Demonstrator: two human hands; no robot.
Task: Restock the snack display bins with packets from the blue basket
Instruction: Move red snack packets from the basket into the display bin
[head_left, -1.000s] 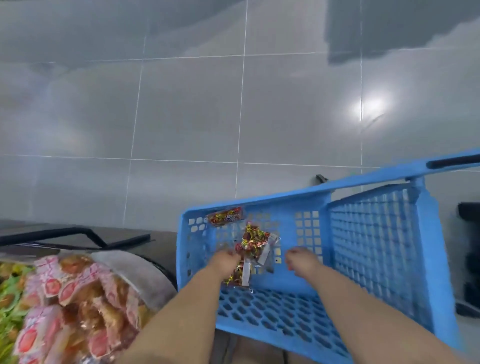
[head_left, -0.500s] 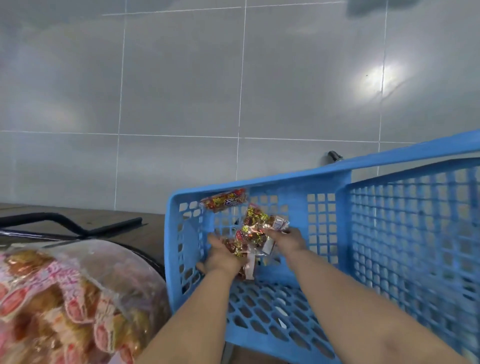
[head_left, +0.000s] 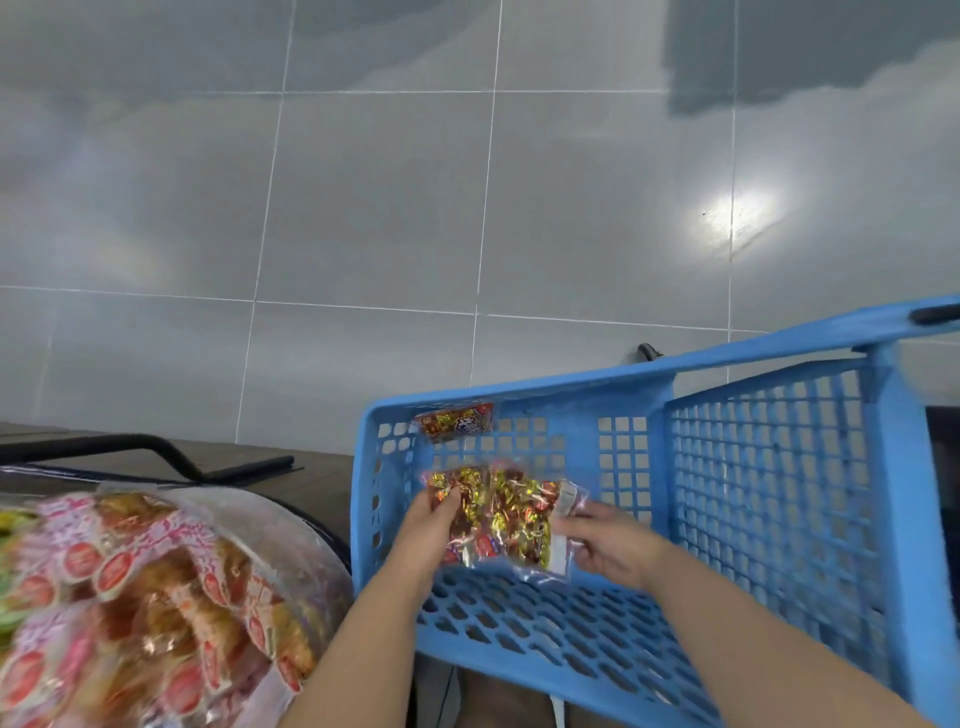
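Note:
The blue basket (head_left: 769, 467) stands tilted at the right, its perforated walls open toward me. Inside it, both hands hold a clear packet of red and gold wrapped sweets (head_left: 501, 514). My left hand (head_left: 423, 535) grips the packet's left edge with the thumb on top. My right hand (head_left: 608, 540) pinches the packet's right edge by its white label. A second small red and gold packet (head_left: 457, 420) lies against the basket's far wall near the rim.
A display bin (head_left: 145, 603) of pink and red labelled snack packets under clear film fills the lower left. A black metal bar (head_left: 156, 451) runs behind it on a dark ledge. Grey floor tiles (head_left: 374, 218) spread beyond.
Both hands have gathered the sweets packet and spread it flat between them, slightly raised off the basket's wall. The view has shifted a little; the small packet at the rim stays put.

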